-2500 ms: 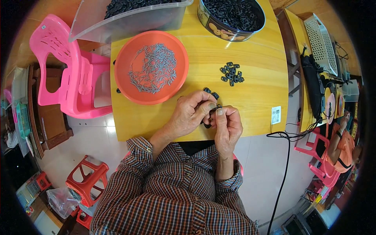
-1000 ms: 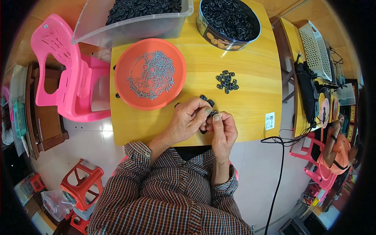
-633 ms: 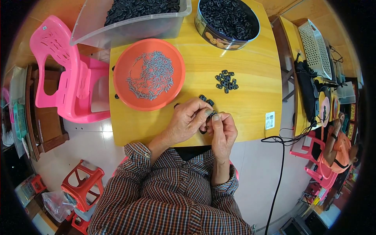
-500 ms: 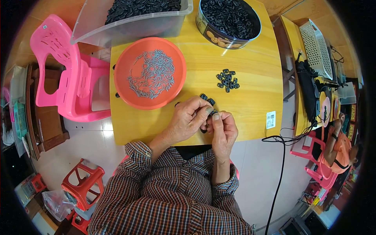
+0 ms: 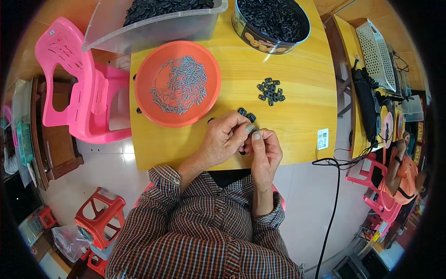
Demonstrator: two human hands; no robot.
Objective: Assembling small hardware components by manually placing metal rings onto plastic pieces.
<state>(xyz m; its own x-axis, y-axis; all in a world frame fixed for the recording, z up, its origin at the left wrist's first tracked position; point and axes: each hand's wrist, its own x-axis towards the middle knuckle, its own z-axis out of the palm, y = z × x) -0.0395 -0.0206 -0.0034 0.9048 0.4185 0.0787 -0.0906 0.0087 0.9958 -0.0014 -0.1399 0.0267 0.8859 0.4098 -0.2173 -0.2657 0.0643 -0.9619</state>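
My left hand [image 5: 225,141] and my right hand [image 5: 264,152] meet over the near part of the yellow table. Pinched between the fingertips of both is a small black plastic part [image 5: 254,130], mostly covered by the fingers. Just beyond them lie a few loose black parts [image 5: 251,116], and another peeks out by my left wrist. Up and to the left rests an orange bowl [image 5: 213,95] of thin grey screw-like pieces [image 5: 187,79]. A small pile of black two-holed parts [image 5: 271,91] sits to the right, apart from my hands.
At the far edge stand a translucent bin [image 5: 186,32] and a round tin [image 5: 265,45], both holding many black parts. A pink chair [image 5: 95,93] is at the left, a red stool [image 5: 98,218] lower left. A black cable [image 5: 332,209] hangs at right; another person [image 5: 400,179] sits beyond.
The whole view has shifted slightly, with the table's things a little higher. My hands stay together on the black part, fingers barely moved.
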